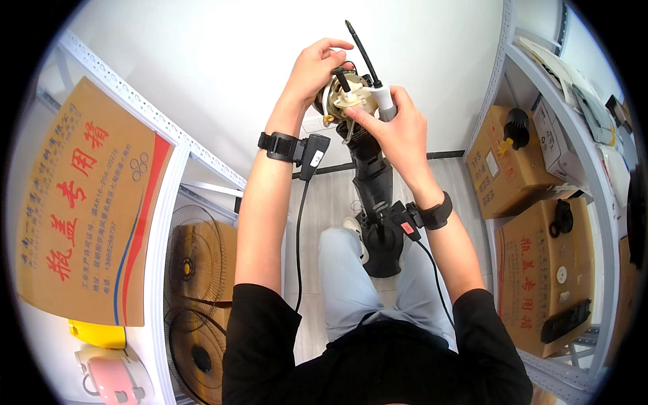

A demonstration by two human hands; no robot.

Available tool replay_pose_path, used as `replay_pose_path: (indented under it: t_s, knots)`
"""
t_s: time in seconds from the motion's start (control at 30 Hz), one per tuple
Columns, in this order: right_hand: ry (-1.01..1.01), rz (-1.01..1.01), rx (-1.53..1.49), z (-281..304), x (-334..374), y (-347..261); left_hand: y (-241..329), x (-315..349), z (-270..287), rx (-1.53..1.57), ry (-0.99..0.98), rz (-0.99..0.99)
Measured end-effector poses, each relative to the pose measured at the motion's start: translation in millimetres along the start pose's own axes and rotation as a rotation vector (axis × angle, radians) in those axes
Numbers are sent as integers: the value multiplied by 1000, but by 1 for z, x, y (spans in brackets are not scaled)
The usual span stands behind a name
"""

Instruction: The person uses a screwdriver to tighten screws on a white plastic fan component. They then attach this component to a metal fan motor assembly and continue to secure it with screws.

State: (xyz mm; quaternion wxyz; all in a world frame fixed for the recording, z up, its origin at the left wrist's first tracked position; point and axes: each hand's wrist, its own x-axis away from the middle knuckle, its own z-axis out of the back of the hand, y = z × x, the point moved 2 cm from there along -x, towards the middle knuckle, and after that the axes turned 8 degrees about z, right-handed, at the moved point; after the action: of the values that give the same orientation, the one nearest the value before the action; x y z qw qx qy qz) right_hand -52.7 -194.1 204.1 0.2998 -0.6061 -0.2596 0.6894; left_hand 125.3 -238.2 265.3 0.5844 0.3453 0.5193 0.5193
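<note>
Atop a black fan stand (373, 179) sits a bare fan motor (335, 94), its metal body and cream plastic part in view. A short black knob post (343, 82) sticks up from the cream plastic. My left hand (316, 73) is closed round the motor's far left side; the tips of some fingers are hidden behind it. In my right hand (398, 125) a screwdriver (382, 98) with a white and grey handle is held, its black shaft pointing up and away from the motor. My right thumb rests against the cream part.
Shelving on the left holds a large cardboard box (88, 209), fan grilles (196, 270) and a pink appliance (116, 378). Right-hand shelves carry cardboard boxes (533, 263), a black tray-like part (565, 322) and loose small parts. Cables (302, 250) hang from both wrist straps. A white wall stands ahead.
</note>
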Motion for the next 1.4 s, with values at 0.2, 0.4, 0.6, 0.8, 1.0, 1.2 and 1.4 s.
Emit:
replay_pose_path:
  t_s: [0.2, 0.4, 0.6, 0.8, 1.0, 1.2, 1.4]
  knots:
    - [-29, 44, 153, 1, 2, -9, 2, 2, 3, -38, -87, 8]
    - [97, 138, 120, -21, 10, 1, -1, 4, 9, 79, -132, 4]
    - [110, 153, -10, -24, 12, 3, -6, 1, 10, 96, -124, -35]
    - [12, -19, -271, -11, 21, 20, -10, -1, 13, 65, -116, -111]
    - [52, -229, -568, 14, 26, 34, -13, 4, 13, -24, -76, -187]
    - [45, -255, -632, 20, 28, 41, -25, 16, 9, 20, 34, -280]
    - [-4, -288, -622, 20, 32, 42, -26, 36, 10, -57, 129, -412]
